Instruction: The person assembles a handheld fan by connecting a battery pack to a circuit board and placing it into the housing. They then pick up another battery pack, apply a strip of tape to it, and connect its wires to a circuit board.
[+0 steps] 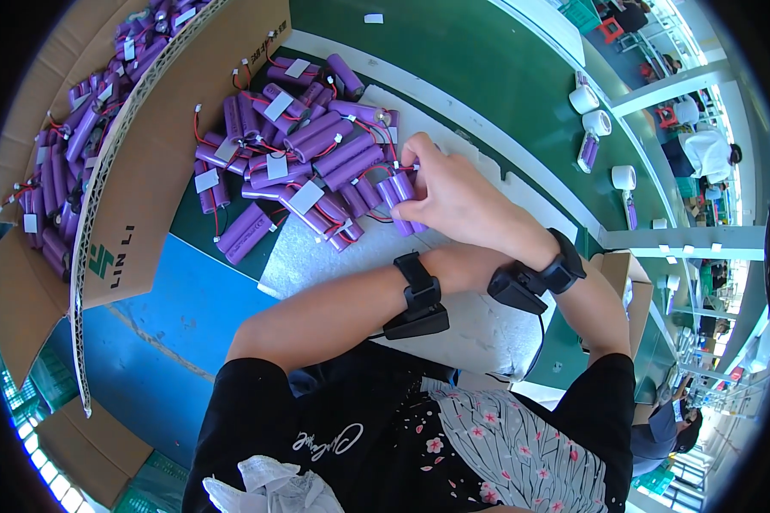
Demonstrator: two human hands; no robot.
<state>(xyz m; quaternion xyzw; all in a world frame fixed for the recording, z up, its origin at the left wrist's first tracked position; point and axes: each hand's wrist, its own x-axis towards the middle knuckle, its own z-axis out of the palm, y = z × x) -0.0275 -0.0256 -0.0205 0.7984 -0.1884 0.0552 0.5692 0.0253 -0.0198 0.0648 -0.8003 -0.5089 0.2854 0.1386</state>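
Note:
My right hand (458, 198) is closed over a purple two-cell battery pack (399, 195) with red and black wires, at the right edge of a loose pile of similar purple packs (304, 141) that carry white labels. The held pack lies above a white foam sheet (316, 261). My left forearm crosses from the lower left with a black wrist device (419, 297). My left hand (470, 256) is tucked under the right wrist, so its fingers are hidden. A second black wrist device (535, 278) sits on my right wrist.
A large open cardboard box (158, 162) at the left holds several more purple packs (68, 145). White tape rolls (596, 121) stand on the green table at the right. A blue mat (197, 308) lies in front. Other people sit at the far right (706, 150).

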